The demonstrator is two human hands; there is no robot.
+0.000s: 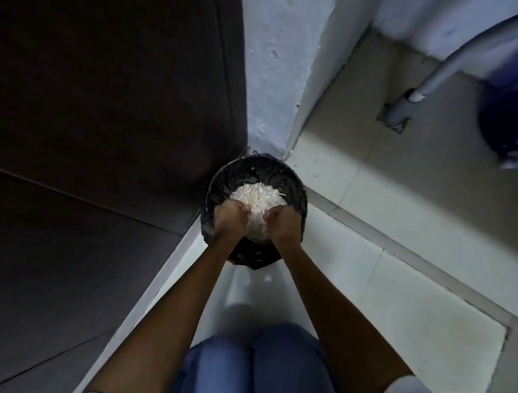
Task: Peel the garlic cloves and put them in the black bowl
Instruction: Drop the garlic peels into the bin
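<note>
Garlic skins (pixel 257 196) lay heaped in the black bin (pixel 218 180) on the floor (pixel 402 245). Left hand (pixel 230 220) and right hand (pixel 284 224), each grip curled closed, clasped a clump of them.

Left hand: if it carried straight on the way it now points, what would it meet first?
The heap of white peelings in the black basket: the left hand points forward and down into it, fingers curled at its edge. Beyond that, probably the basket's far wall; depth is unclear.
</note>
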